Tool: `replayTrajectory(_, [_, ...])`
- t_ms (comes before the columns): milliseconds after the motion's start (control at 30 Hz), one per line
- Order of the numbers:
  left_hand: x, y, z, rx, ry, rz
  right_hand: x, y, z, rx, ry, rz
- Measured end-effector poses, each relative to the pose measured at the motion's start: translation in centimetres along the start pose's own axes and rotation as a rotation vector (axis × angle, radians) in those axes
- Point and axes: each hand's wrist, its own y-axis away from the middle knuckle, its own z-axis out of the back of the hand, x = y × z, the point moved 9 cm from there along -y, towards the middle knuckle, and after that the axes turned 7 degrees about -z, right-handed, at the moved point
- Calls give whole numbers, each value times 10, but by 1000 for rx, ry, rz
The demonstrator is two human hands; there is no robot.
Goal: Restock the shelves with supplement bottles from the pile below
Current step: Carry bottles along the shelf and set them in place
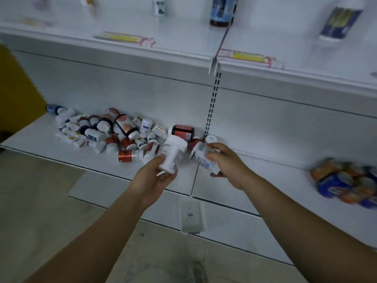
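Left hand holds white bottle upright, cap tilted right

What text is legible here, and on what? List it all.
None can be read.
White bottle in the left hand: print blurred.
Bottle in the right hand: label smeared.
Pile labels: too small.
Yellow shelf strips: blurred.
Upper-shelf bottles: motion-blurred.

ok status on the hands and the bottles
Left hand holds a white bottle. Right hand holds a second white bottle. Pile on the bottom shelf. Nothing blocking.
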Motion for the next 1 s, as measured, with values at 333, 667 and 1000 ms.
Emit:
replayTrajectory(333, [25, 67, -100, 303, -75, 114, 8, 130, 89, -262, -120, 215])
replayTrajectory(667, [91, 138, -263, 532, -173, 80, 7, 243, 240, -513, -226, 300])
replayTrajectory(1000, [213, 241, -416, 751, -119, 282, -52, 344, 388, -663, -436, 276])
